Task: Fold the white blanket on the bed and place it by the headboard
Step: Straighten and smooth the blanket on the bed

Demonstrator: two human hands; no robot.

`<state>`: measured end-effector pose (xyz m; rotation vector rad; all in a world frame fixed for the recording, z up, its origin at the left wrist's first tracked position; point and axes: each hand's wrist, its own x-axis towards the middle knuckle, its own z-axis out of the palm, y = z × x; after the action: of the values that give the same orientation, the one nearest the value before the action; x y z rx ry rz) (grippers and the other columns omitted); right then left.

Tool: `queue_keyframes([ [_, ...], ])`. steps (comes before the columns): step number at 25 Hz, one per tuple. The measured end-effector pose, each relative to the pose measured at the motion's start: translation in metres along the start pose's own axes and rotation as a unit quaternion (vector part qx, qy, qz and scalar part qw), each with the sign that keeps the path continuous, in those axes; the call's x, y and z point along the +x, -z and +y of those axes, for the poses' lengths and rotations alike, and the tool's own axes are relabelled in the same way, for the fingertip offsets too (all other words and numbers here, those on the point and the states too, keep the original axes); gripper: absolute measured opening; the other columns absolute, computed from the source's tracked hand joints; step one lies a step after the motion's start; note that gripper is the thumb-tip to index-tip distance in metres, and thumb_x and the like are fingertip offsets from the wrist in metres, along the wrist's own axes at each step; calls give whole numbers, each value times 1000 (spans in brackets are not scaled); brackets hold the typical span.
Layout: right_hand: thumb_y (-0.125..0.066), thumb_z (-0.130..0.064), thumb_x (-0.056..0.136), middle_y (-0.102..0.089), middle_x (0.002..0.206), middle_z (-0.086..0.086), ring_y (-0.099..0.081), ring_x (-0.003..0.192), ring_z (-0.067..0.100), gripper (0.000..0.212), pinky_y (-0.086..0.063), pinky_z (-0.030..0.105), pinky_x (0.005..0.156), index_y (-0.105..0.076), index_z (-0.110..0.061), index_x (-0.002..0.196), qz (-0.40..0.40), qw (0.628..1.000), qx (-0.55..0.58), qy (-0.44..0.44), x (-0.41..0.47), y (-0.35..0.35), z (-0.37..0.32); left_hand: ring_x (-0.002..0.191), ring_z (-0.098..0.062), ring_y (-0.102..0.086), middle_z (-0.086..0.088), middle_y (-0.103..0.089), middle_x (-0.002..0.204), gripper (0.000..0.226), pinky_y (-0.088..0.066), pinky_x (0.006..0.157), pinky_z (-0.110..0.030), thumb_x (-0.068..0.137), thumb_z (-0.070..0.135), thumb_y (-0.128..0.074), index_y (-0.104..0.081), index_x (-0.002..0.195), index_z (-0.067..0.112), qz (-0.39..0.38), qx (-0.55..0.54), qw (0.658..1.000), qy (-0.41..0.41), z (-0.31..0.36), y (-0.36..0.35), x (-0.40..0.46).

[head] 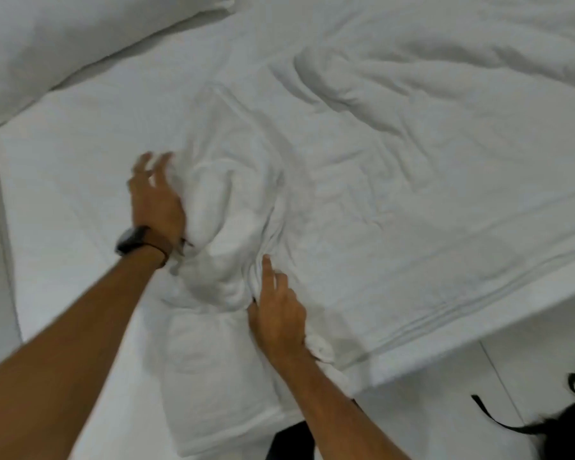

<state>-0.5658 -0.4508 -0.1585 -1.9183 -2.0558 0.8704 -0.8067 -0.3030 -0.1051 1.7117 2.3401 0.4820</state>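
Both hands are lying flat-fingered, gripping nothing: the right hand is pressing the blanket at its near fold, the left hand is pushing its bunched middle at mid-frame. It is likely handling soft, light and floppy, so its corners are looking the best hold; a pillow is lying upper left.

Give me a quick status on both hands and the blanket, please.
Left hand open, pressing the bunched white blanket. Right hand open, fingers flat on its folds. Blanket crumpled, not yet folded. Pillow lies beyond, apart.
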Motion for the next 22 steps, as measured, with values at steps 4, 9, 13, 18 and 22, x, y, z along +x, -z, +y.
queue_keyframes([
  [4, -60, -55, 96, -52, 145, 6, -67, 112, 31, 89, -57, 46, 85, -11, -42, 169, -76, 994, 54, -50, 8, 13, 3, 158, -39, -21, -11, -34, 168, 68, -19, 126, -55, 91, 5, -56, -43, 157, 12, -231, 64, 944, -227, 17, -24, -15],
  [9, -63, -66, 88, -67, 140, 2, -68, 120, 32, 81, -53, 44, 101, -34, -35, 158, -33, 974, 105, -200, 17, 9, -12, 162, -20, -3, 6, -13, 175, 72, -11, 131, -46, 102, 56, -21, -22, 166, 22, -254, 40, 944, -209, -19, -20, -39],
  [13, -63, -50, 87, -75, 117, 1, -72, 105, 31, 66, -56, 42, 89, -47, -30, 148, -20, 979, 73, -189, 4, -5, -46, 162, -20, -8, 2, -15, 174, 73, -13, 131, -41, 105, 57, -22, -24, 165, 17, -264, 23, 931, -253, -66, -4, -40],
  [18, -44, -56, 103, -73, 107, -7, -72, 98, 24, 30, -49, 38, 80, -56, -34, 120, 6, 975, 83, -206, -39, -72, -144, 157, -10, -18, 10, -26, 169, 57, -19, 129, -32, 111, 45, -30, -25, 164, 25, -365, -184, 897, -171, -114, 41, -60],
  [22, -50, -45, 104, -69, 118, 1, -72, 92, 31, 39, -55, 42, 74, -56, -29, 139, 56, 982, 50, -171, -79, -128, -196, 147, -11, -37, 13, -35, 164, 74, -30, 122, -34, 101, 70, -39, -21, 164, 35, -407, -249, 877, -59, -101, 81, -66],
])
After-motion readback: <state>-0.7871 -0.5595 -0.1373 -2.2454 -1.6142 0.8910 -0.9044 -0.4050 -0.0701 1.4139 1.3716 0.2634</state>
